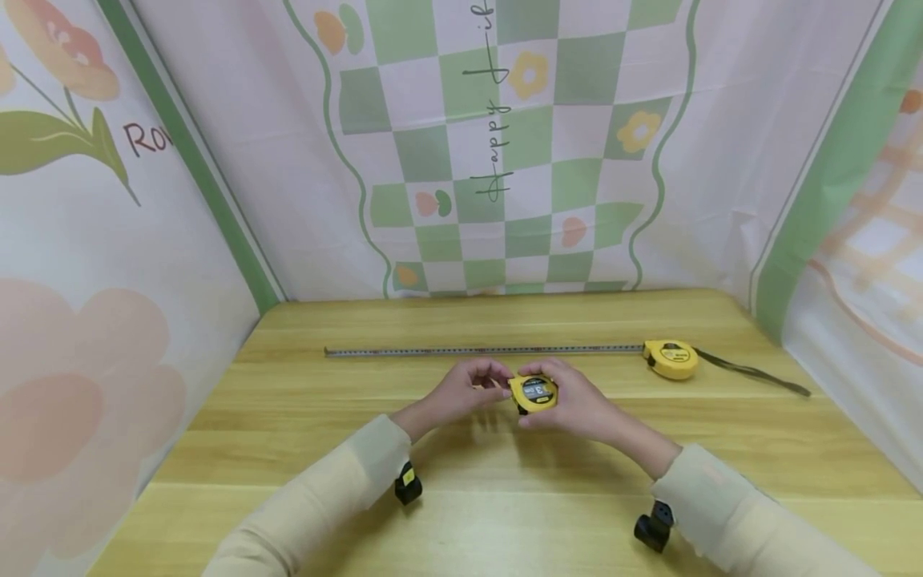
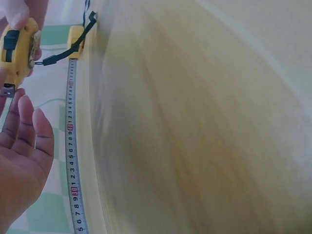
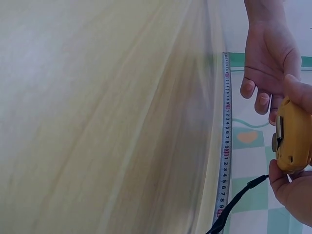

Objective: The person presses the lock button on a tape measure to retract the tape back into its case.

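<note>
So the rounded yellow plastic tape measure with black trim (image 1: 534, 394) is up above the pale wood-grain counter (image 1: 505, 521), right between the two hands. The person's right hand (image 1: 580, 405) has it, thumb and fingers wrapped round the rear of the case. The left hand (image 1: 461, 391) is at the front, fingers bent loosely by the little metal hook (image 2: 8, 91); can't tell if they're actually pinching it. Handling-wise it's probably light but solid, with a hard shell that could get a bit slick, so the fat back of the case is the place to grab, and the hook is the spot for the other fingers. Farther back lies a second yellow tape measure (image 1: 672, 360), its thin metal blade (image 1: 483, 350) run out flat, likely springy and easy to kink.
</note>
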The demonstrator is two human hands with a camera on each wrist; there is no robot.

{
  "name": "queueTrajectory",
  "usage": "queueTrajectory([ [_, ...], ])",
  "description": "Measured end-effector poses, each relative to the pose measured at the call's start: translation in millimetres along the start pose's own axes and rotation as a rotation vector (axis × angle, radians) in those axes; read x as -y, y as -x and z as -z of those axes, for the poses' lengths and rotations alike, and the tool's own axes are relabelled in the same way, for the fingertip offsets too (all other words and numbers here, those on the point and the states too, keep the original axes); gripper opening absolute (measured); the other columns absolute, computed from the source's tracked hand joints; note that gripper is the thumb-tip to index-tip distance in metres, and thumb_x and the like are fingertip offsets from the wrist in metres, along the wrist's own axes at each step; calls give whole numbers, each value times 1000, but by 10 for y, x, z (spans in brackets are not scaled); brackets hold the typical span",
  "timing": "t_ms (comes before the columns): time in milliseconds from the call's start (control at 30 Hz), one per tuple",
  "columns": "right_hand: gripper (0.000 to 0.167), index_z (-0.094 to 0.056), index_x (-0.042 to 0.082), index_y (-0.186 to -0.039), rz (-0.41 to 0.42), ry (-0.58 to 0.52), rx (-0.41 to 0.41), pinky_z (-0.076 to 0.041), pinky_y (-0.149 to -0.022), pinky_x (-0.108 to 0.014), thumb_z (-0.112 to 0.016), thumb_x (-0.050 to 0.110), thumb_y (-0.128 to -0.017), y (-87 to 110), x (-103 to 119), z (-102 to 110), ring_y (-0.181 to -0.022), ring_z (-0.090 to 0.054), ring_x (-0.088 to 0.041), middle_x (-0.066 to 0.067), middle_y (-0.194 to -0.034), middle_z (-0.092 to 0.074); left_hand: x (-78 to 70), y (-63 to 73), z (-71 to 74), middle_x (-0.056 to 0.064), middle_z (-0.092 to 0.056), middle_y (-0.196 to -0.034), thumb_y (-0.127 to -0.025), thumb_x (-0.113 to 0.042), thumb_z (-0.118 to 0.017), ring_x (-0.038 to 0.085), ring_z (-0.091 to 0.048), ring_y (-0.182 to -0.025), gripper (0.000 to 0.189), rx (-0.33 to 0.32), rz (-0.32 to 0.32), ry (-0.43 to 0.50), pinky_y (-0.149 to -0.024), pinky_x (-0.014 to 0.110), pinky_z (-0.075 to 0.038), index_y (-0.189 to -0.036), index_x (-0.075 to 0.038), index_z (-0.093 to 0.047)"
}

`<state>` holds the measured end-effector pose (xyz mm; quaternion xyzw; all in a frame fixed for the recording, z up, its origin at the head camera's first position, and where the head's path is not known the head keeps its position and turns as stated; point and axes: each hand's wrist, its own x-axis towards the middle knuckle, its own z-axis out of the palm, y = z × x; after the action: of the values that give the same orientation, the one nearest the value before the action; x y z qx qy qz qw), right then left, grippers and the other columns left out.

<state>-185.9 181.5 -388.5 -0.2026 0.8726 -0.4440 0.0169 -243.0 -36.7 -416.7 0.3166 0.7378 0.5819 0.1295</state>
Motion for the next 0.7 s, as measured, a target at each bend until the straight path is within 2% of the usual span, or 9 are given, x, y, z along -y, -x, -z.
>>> queueTrajectory([
  [333,70,-55,0,-127,-23,36,-24,-49,-81,-38,-90,16,-69,-42,-8,-109,-98,-54,-25,-11,-115,-54,73,0,29,3,-64,-98,-85,-10,-77,14,-56,-82,24,17,-20,-88,-69,25,-50,-106,-6,-66],
  [700,74,-54,-4,-125,-60,59,-37,-49,-84,-44,-92,19,-66,-83,-29,-234,-99,-55,-27,-14,-117,-55,112,36,59,0,-63,-96,-84,-10,-77,13,-56,-79,23,14,38,-151,-69,25,-49,-104,-9,-66],
])
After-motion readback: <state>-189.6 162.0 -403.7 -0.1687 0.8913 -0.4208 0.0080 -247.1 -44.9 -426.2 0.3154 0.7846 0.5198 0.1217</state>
